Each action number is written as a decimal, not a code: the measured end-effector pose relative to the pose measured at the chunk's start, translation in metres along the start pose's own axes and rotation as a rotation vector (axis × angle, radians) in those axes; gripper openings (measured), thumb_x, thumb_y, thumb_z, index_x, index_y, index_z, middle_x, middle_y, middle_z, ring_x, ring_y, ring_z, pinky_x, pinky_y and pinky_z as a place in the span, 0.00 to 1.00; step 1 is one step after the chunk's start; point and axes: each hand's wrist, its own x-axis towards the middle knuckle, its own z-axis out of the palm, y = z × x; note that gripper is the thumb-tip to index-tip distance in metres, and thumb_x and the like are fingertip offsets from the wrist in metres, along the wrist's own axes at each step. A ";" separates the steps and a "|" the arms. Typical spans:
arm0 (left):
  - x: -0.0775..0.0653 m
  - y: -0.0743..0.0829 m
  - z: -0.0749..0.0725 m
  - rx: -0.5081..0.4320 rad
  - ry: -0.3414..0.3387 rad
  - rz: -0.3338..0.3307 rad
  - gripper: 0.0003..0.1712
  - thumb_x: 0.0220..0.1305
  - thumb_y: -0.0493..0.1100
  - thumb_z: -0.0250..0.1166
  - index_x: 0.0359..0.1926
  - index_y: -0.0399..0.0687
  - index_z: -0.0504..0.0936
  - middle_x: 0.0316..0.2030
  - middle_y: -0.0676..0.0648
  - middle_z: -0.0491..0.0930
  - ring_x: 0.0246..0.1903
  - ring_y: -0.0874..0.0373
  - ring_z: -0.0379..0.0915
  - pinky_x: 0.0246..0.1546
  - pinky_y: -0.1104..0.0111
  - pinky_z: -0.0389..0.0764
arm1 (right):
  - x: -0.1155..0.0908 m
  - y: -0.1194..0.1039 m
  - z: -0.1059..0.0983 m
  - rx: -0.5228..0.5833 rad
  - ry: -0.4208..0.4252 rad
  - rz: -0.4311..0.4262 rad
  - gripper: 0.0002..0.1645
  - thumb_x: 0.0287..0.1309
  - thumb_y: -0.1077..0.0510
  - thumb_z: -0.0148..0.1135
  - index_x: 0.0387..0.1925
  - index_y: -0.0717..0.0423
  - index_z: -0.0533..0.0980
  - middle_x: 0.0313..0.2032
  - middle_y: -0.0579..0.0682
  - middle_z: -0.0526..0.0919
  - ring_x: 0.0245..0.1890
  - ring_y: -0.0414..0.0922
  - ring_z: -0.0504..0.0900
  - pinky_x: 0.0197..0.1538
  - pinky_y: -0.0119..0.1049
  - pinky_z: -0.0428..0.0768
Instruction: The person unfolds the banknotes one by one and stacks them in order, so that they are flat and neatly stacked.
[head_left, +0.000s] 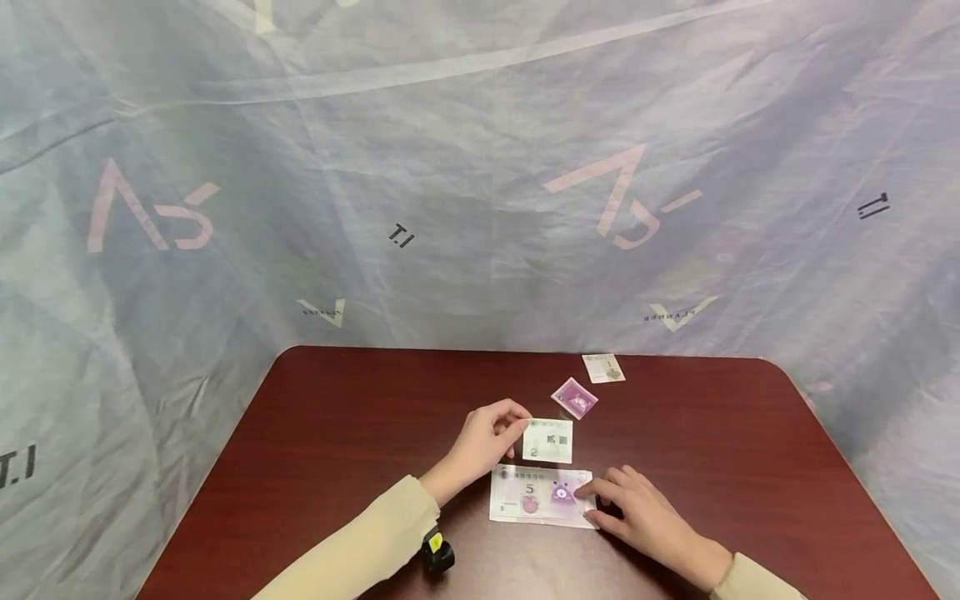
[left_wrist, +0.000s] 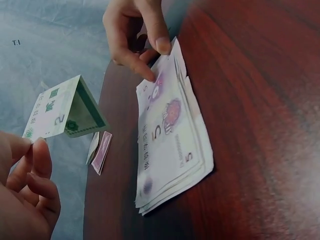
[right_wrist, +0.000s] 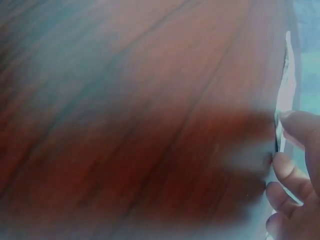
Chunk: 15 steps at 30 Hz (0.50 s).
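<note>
A green-and-white 2 banknote [left_wrist: 52,107], folded double, hangs above the table from my left hand [head_left: 486,433]. Thumb and forefinger pinch it at one corner. Below it on the table lies a stack of purple-and-white 5 banknotes [head_left: 543,500], several sheets thick with uneven edges. My right hand [head_left: 637,512] holds the right end of this stack between thumb and forefinger, the forefinger on the printed face and the thumb at the near edge. In the right wrist view the stack shows only as a thin pale edge beside the right fingers [right_wrist: 287,172].
Farther back on the dark red table [head_left: 360,400] lie a small folded purple banknote [head_left: 574,398] and a folded pale 1 banknote [head_left: 603,368]. A black wrist camera [head_left: 437,552] sits by the left sleeve. Grey printed cloth [head_left: 480,167] hangs around the table.
</note>
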 end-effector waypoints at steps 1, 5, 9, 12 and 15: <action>-0.002 0.000 -0.001 0.000 -0.004 -0.002 0.05 0.75 0.38 0.63 0.43 0.48 0.86 0.29 0.51 0.83 0.17 0.62 0.75 0.20 0.72 0.74 | 0.000 0.000 0.000 0.005 -0.003 -0.002 0.20 0.48 0.55 0.81 0.43 0.39 0.84 0.31 0.32 0.72 0.35 0.33 0.67 0.36 0.32 0.68; -0.006 0.002 -0.002 -0.009 -0.022 0.002 0.05 0.75 0.38 0.63 0.44 0.47 0.86 0.29 0.52 0.83 0.17 0.62 0.75 0.21 0.73 0.73 | 0.002 0.001 0.000 0.018 0.001 -0.006 0.20 0.46 0.56 0.82 0.42 0.40 0.84 0.30 0.32 0.71 0.34 0.33 0.67 0.35 0.32 0.68; -0.009 0.003 -0.004 -0.023 -0.034 0.010 0.05 0.75 0.36 0.63 0.44 0.46 0.86 0.30 0.51 0.83 0.19 0.48 0.79 0.21 0.73 0.74 | 0.005 0.002 -0.002 0.053 0.031 -0.018 0.17 0.48 0.57 0.81 0.40 0.42 0.84 0.30 0.31 0.72 0.33 0.32 0.68 0.37 0.29 0.68; -0.011 0.002 -0.004 -0.035 -0.052 0.010 0.05 0.75 0.36 0.63 0.44 0.46 0.86 0.30 0.50 0.83 0.21 0.41 0.80 0.22 0.73 0.75 | 0.008 0.003 -0.004 0.100 0.073 -0.032 0.13 0.50 0.59 0.80 0.36 0.43 0.84 0.30 0.30 0.76 0.32 0.32 0.70 0.39 0.26 0.68; -0.014 0.001 -0.004 -0.048 -0.065 0.003 0.05 0.75 0.37 0.63 0.44 0.46 0.86 0.28 0.48 0.82 0.21 0.44 0.78 0.23 0.74 0.75 | 0.013 0.003 -0.007 0.131 0.111 -0.017 0.14 0.51 0.62 0.79 0.36 0.44 0.83 0.33 0.30 0.80 0.32 0.33 0.72 0.40 0.25 0.69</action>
